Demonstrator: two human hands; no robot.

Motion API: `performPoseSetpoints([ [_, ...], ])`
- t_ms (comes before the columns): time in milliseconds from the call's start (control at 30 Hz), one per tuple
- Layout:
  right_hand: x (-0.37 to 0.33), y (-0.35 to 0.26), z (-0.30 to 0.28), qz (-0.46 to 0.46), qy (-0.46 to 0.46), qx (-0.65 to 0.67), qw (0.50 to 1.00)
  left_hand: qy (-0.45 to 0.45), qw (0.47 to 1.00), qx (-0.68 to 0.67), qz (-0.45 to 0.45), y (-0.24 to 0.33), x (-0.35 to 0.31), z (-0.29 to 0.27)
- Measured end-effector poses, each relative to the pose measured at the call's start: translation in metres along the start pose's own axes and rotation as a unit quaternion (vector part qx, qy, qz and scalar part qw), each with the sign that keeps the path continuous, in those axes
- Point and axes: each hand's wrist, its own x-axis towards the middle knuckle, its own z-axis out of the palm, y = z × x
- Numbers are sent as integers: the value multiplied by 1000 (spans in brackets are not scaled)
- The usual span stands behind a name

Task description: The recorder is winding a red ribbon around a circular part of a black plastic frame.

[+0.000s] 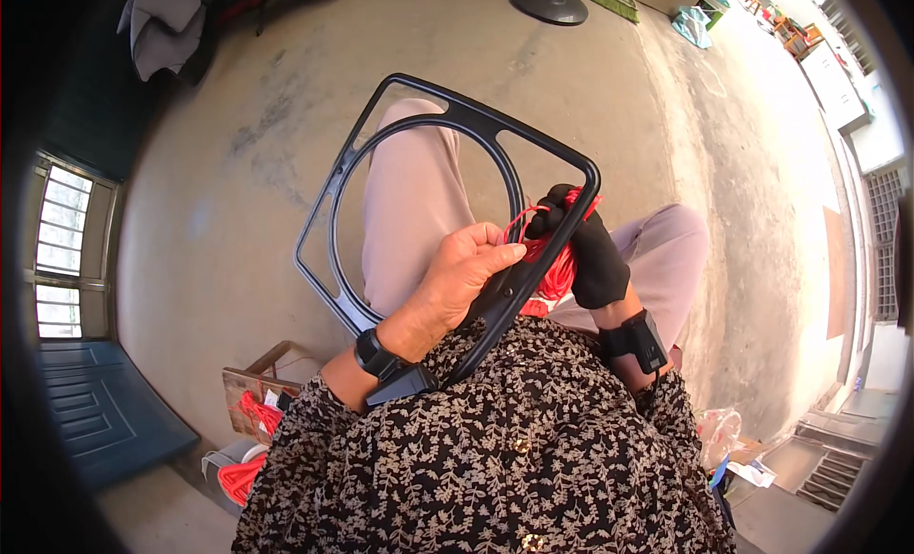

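Red cord is pinched by left hand and clutched in a bunch by right hand, at right side of frame, and could be tangled if right grip is loosened.

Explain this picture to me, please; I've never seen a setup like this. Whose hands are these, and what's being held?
There's no machine here: a person wears a wide fisheye camera on the head, looking down, so straight edges bend. The bare left hand pinches a thin strand of red cord between thumb and finger. The right hand, in a black glove, holds the cord's bundle against a black, four-sided frame with a round opening, above the lap in pale pinkish trousers. On the bare tan floor beyond stands a round black base.
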Motion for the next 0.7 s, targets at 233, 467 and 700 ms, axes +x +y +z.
performPoseSetpoints([
  [233, -14, -5, -30, 72, -70, -193, 976, 0, 1000, -3, -7, 9, -4, 4],
  [467, -27, 6, -43, 85, -13, -324, 942, 5, 998, -65, -25, -4, 2, -8],
  [700, -7, 1, -67, 59, 67, 7, 996, 4, 999, -26, -39, 3, 0, -3],
])
